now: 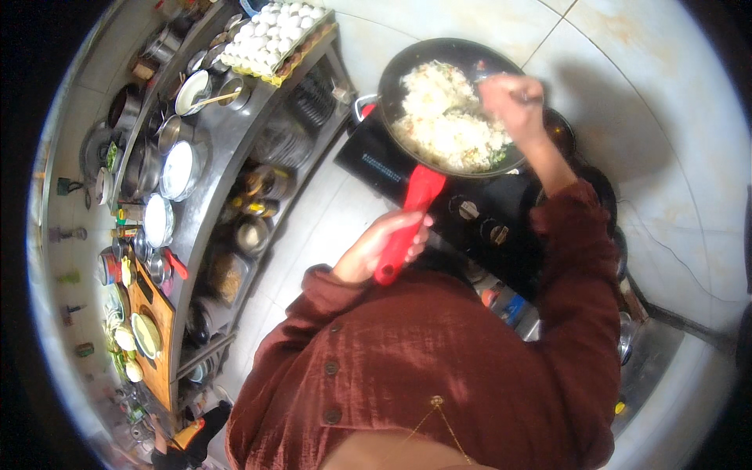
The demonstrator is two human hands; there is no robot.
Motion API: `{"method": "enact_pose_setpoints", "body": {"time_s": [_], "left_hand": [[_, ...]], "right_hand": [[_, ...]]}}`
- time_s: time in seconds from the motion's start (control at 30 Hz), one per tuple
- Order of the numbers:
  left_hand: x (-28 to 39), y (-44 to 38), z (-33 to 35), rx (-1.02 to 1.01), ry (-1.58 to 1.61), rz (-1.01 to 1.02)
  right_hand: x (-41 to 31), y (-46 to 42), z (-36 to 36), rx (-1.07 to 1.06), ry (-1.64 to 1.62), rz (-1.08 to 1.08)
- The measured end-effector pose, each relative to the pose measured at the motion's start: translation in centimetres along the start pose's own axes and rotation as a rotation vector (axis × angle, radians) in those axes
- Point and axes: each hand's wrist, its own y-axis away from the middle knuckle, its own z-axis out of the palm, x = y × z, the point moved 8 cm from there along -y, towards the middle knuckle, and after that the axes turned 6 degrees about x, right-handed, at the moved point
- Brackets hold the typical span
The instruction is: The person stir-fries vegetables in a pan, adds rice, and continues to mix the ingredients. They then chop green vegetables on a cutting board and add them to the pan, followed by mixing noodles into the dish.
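Note:
A dark frying pan point(451, 49) holding a heap of cooked rice point(437, 117) with bits of green and red sits over the black stove point(376, 161). My left hand point(388, 241) is wrapped around the pan's red handle point(411, 229), low and left of the pan. Above the pan's right side, my right hand point(514, 106) is closed on what looks like the handle of a utensil. That hand is blurred, and the utensil's working end by the rice is hard to make out.
Left of me, a steel counter point(226, 138) bears egg trays point(276, 41), white bowls point(179, 170) and a wooden cutting board point(155, 376). Shelves below it hold pots and containers. Stove knobs point(468, 210) face me. A tiled wall point(664, 106) stands beyond the pan. Part of another person point(205, 435) shows at the lower left.

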Motion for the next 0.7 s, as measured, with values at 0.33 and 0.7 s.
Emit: {"method": "enact_pose_setpoints", "body": {"time_s": [0.33, 0.7], "left_hand": [[0.1, 0.1, 0.2, 0.022, 0.001, 0.033], [-0.2, -0.4, 0.0, -0.029, -0.044, -0.066]], "right_hand": [[4.3, -4.5, 1.3, 0.16, 0.161, 0.043], [-4.5, 1.7, 2.3, -0.013, -0.016, -0.208]]}}
